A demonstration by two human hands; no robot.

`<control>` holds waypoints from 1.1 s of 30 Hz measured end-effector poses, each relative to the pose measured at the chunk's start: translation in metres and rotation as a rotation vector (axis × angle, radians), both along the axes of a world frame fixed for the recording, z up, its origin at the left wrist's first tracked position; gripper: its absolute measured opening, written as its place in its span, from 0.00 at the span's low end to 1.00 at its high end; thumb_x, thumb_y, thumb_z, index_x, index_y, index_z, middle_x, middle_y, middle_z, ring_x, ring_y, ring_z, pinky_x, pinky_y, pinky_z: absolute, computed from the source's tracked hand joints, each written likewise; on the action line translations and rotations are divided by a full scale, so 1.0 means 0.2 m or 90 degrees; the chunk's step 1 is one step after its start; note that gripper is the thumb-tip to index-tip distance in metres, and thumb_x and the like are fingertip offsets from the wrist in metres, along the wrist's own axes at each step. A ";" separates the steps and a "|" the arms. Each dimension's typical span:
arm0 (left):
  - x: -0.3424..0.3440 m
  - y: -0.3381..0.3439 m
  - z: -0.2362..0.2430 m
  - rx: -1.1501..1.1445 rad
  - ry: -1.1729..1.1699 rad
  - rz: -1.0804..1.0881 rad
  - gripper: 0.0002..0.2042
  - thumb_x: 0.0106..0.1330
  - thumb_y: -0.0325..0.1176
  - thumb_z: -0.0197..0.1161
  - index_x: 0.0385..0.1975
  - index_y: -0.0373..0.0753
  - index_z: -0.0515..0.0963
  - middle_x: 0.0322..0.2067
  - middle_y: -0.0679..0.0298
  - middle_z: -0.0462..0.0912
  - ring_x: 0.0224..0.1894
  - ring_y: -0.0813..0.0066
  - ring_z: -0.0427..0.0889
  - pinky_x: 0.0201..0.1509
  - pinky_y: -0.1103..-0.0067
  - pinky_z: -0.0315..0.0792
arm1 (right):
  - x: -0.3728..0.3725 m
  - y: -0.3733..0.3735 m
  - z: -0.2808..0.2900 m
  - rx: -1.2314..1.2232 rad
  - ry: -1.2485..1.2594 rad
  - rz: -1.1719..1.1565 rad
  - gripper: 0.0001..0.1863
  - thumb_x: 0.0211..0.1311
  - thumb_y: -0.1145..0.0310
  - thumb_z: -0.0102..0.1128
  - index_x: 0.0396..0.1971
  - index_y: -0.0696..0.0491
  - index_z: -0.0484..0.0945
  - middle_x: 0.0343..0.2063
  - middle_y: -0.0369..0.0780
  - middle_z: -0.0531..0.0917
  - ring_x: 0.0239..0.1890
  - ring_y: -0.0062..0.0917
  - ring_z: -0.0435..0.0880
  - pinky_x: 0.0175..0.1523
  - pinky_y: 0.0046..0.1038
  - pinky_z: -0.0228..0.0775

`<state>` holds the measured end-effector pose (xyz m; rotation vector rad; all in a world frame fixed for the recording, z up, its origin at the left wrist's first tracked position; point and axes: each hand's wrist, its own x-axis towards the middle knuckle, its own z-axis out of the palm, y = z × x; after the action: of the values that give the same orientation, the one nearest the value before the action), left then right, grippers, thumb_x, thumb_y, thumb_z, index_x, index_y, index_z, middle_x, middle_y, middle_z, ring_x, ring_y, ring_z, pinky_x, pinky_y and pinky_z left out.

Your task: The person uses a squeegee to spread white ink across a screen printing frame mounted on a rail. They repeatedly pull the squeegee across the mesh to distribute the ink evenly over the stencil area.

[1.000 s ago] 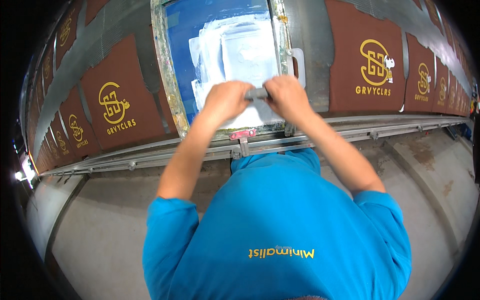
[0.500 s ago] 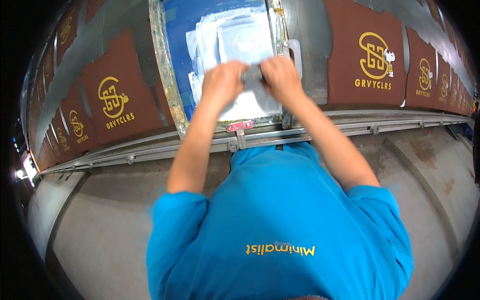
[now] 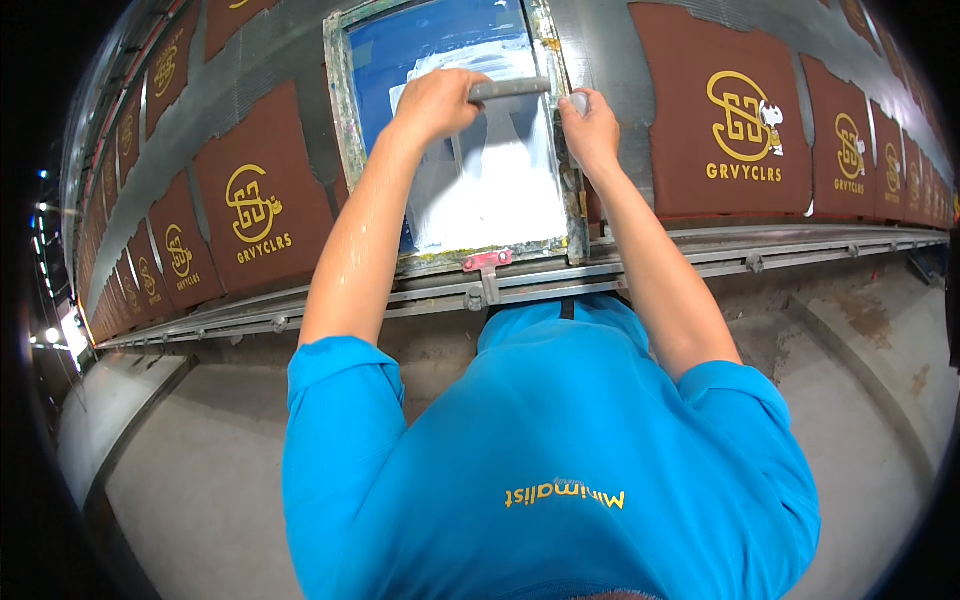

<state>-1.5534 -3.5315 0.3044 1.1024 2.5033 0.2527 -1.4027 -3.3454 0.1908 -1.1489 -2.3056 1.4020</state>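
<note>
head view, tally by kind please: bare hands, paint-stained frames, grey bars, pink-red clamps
Bare hands: 2, left hand and right hand
Paint-stained frame: 1
Grey bar: 1
Pink-red clamp: 1
Total: 5

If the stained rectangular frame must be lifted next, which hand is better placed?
Probably the right hand: it grips the pale rounded handle on the frame, while the left hand holds the straight grey bar.

Left grip (image 3: 438, 103) and right grip (image 3: 592, 132) curled, apart
</note>
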 end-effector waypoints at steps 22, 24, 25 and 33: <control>0.64 -1.23 0.00 0.213 -0.023 0.047 0.33 0.49 0.16 0.68 0.62 0.41 0.82 0.63 0.60 0.82 0.66 0.56 0.78 0.70 0.63 0.74 | -0.31 -0.74 0.21 -0.086 0.253 0.004 0.21 0.71 0.56 0.68 0.51 0.58 0.85 0.37 0.40 0.88 0.38 0.23 0.85 0.46 0.30 0.77; 0.52 -1.53 0.00 0.205 -0.014 0.054 0.31 0.49 0.17 0.69 0.59 0.40 0.84 0.61 0.59 0.84 0.64 0.56 0.79 0.67 0.64 0.75 | -0.39 -1.06 0.18 -0.198 0.259 -0.011 0.18 0.71 0.61 0.69 0.51 0.59 0.84 0.36 0.39 0.87 0.37 0.22 0.84 0.46 0.29 0.77; 0.43 -1.68 0.00 0.202 -0.015 0.050 0.30 0.49 0.17 0.70 0.58 0.40 0.84 0.60 0.60 0.85 0.63 0.55 0.80 0.67 0.63 0.75 | -0.48 -1.18 0.07 0.002 0.292 0.016 0.18 0.72 0.61 0.69 0.51 0.59 0.84 0.36 0.39 0.86 0.38 0.22 0.84 0.46 0.28 0.78; 0.09 -2.61 0.00 0.175 -0.020 0.096 0.29 0.50 0.18 0.69 0.57 0.41 0.86 0.60 0.60 0.84 0.64 0.55 0.79 0.68 0.62 0.75 | -0.78 -2.21 0.19 -0.152 0.132 0.003 0.18 0.71 0.60 0.68 0.54 0.55 0.82 0.33 0.39 0.88 0.36 0.24 0.86 0.45 0.31 0.79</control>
<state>-1.5362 -4.0530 0.3042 0.9995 2.5807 0.6686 -1.5594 -3.7870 0.2296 -1.0023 -2.0422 1.7464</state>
